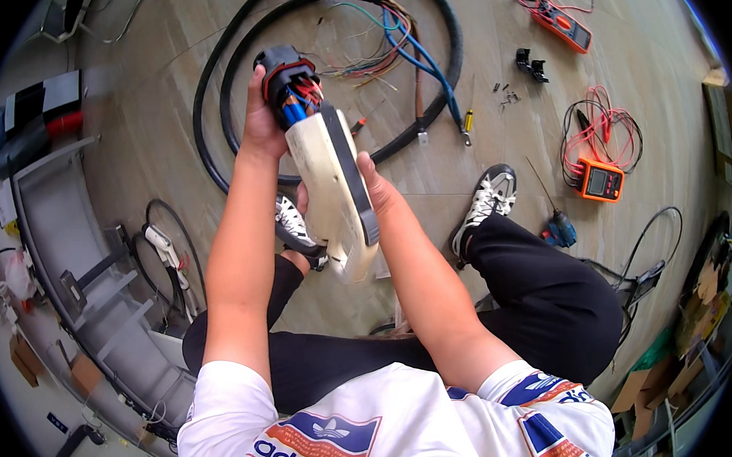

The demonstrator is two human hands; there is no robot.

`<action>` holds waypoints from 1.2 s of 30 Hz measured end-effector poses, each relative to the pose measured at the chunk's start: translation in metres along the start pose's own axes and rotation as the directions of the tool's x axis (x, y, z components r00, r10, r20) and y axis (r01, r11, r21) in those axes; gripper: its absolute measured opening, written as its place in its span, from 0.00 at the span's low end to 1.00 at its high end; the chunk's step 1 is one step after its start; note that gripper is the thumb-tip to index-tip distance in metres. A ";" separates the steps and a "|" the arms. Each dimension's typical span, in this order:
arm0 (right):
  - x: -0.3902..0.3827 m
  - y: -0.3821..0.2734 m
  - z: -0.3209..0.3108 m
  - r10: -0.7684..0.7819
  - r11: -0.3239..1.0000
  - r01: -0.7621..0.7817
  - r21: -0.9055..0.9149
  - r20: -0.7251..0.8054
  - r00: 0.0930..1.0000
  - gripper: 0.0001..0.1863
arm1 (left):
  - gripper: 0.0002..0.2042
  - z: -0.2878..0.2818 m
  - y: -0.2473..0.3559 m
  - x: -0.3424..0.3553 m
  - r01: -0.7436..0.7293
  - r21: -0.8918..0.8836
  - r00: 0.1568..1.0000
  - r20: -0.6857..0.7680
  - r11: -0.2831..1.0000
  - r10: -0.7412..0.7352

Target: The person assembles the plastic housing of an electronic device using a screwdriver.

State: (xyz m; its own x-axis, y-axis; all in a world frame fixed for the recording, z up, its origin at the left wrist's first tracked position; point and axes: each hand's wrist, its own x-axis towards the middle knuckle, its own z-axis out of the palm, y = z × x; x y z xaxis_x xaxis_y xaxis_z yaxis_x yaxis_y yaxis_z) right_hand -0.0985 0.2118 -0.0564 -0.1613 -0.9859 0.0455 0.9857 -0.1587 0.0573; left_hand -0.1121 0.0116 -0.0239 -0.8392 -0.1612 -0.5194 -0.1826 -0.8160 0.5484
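An electric-vehicle charging connector, with a cream housing (323, 180) and a dark grey strip, is held up at a slant in front of me. Its black plug head (280, 62) sits apart from the housing, with blue, red and orange wires (301, 101) showing in the gap. My left hand (263, 123) is closed round the plug head, the thumb up along its side. My right hand (375, 187) grips the housing from the right, its thumb by the dark strip; fingertips show at the left edge. The rest of its fingers are hidden behind.
A thick black cable (215, 94) coils on the floor with stripped coloured wires (385, 49). A yellow-handled screwdriver (469, 120), orange meter (601, 180), red multimeter (563, 27), black clamp pieces (532, 65) and blue-handled tool (559, 230) lie to the right. A grey metal frame (65, 210) stands left.
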 end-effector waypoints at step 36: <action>0.134 0.133 0.110 -0.313 0.949 0.256 -0.186 -0.440 0.842 0.42 | 0.24 -0.052 0.016 -0.311 0.343 0.930 0.919 -0.361 0.132 0.160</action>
State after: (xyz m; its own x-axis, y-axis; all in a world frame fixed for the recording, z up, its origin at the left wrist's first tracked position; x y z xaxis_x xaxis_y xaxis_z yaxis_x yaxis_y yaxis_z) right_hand 0.0058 0.0640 0.0672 -0.4225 -0.8039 -0.4186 0.9031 -0.4125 -0.1192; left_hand 0.1730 0.0196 0.1126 -0.6153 -0.4791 -0.6260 -0.7881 0.3537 0.5039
